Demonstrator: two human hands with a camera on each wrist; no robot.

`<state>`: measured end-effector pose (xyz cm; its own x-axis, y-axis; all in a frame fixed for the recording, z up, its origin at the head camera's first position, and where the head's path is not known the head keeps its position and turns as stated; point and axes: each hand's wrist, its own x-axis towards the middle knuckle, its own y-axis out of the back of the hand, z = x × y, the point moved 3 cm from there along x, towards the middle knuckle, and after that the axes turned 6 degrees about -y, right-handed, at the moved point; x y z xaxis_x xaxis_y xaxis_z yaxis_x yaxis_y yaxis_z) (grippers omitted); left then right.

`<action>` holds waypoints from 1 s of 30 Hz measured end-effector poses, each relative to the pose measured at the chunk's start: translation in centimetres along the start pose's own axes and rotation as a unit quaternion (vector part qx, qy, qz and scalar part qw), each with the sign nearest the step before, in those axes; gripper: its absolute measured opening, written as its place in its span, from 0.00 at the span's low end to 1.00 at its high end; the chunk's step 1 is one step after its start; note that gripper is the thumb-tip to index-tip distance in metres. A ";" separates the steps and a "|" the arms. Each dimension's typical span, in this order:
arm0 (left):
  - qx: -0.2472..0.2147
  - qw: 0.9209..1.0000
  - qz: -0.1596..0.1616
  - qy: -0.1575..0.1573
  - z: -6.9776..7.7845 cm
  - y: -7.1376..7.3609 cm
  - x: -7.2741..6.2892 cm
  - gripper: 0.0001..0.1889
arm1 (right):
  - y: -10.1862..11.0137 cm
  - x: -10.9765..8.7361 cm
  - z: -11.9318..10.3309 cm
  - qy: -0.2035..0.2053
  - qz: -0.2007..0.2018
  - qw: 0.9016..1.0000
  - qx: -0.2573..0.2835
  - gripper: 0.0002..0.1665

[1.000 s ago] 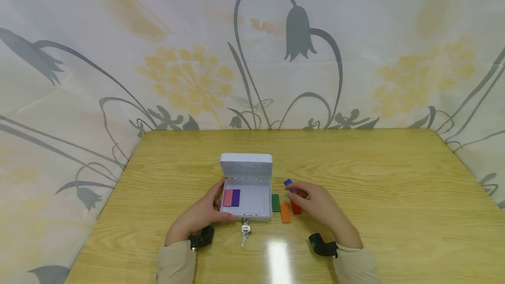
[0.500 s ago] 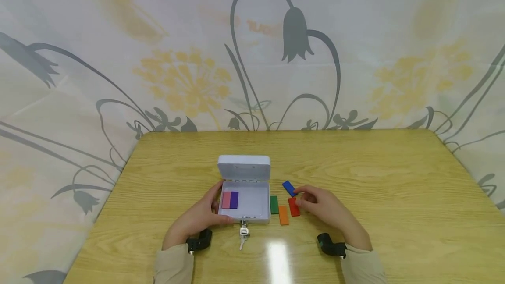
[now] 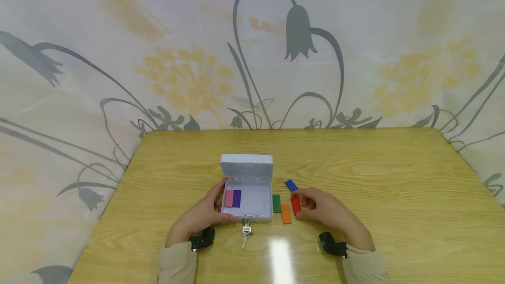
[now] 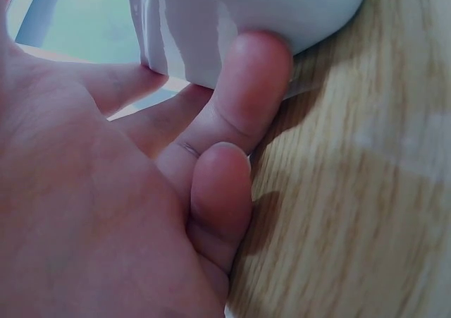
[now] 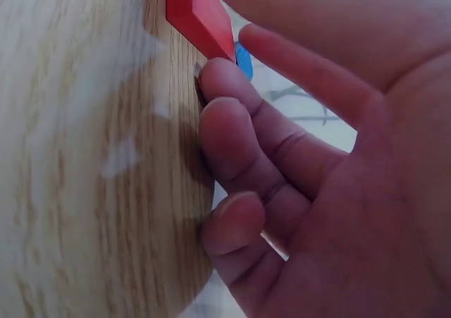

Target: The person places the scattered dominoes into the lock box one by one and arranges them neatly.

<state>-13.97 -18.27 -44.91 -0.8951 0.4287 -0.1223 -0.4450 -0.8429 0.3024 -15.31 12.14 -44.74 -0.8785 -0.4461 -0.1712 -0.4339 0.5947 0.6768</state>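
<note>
A small white cash box (image 3: pixel 252 200) stands with its lid (image 3: pixel 247 171) raised. My left hand (image 3: pixel 203 211) grips its left side, thumb at the front corner and fingers toward the back; in the left wrist view, fingertips (image 4: pixel 255 78) press the white wall. Inside, at the left, lie a pink block (image 3: pixel 229 198) and a purple block (image 3: pixel 236 198) side by side. My right hand (image 3: pixel 321 207) pinches a red rectangular block (image 3: pixel 296 206) on the table, index finger at its far end and thumb at its near end. The right wrist view shows the red block (image 5: pixel 199 16) between them.
Right of the box lie a green block (image 3: pixel 276 203), an orange block (image 3: pixel 286 214) and, farther back, a tilted blue block (image 3: pixel 291 185). Keys (image 3: pixel 246 233) hang from the box's front lock. A patterned cloth (image 3: pixel 252 56) rises behind the wooden table (image 3: pixel 378 179).
My right hand has drawn back from the blue block and let it lie. Its thumb and index finger have come to the ends of the red block. The left hand keeps its place.
</note>
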 end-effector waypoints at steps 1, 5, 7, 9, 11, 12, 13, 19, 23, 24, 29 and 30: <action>0.007 1.000 0.001 0.001 -0.1 0.0 -0.1 0.55 | -0.1 0.0 0.0 0.000 -0.002 1.000 -0.008 0.28; 0.011 1.000 0.005 0.003 -0.3 0.0 -0.3 0.55 | -0.4 0.1 -0.2 0.000 -0.003 0.999 -0.036 0.28; -0.004 1.000 0.004 -0.002 -0.3 0.1 -0.3 0.55 | -0.5 0.2 -0.2 -0.004 0.004 0.999 -0.048 0.27; -0.012 1.000 0.003 -0.003 0.0 0.0 -0.3 0.56 | -0.6 0.3 -0.3 -0.004 0.010 0.999 -0.052 0.26; -0.012 1.000 0.004 -0.001 0.7 0.0 -0.5 0.55 | -0.7 0.4 -0.4 -0.008 0.014 0.998 -0.060 0.26; -0.009 1.000 0.004 -0.001 0.7 0.0 -0.5 0.56 | -0.7 0.4 -0.4 -0.008 0.014 0.998 -0.063 0.26; -0.010 1.000 0.005 0.001 1.0 0.0 -0.6 0.56 | -0.7 0.4 -0.4 -0.008 0.014 0.998 -0.065 0.26; -0.002 1.000 0.010 0.009 0.2 -0.1 -0.4 0.55 | -0.4 0.4 -0.3 -0.011 0.018 0.997 -0.070 0.25; -0.003 1.000 0.008 0.006 0.5 -0.3 -0.3 0.55 | -0.2 0.2 -0.4 -0.011 0.026 0.997 -0.066 0.25; -0.004 1.000 0.007 0.004 0.8 -0.3 -0.3 0.55 | -0.2 0.2 -0.4 -0.013 0.028 0.998 -0.062 0.25; 0.001 1.000 0.004 -0.001 2.4 -0.3 -0.5 0.54 | 0.0 0.1 -0.1 -0.029 0.039 0.998 -0.039 0.26; 0.004 1.000 0.003 -0.002 2.5 -0.3 -0.5 0.54 | 0.0 0.2 0.0 -0.030 0.040 0.998 -0.037 0.26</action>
<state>-13.31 -17.42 -42.58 -0.8977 0.4250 -0.1163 -0.4393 -0.8428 0.3110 -15.44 12.06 -44.76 -0.9212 -0.3572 -0.1543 -0.3470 0.5749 0.7409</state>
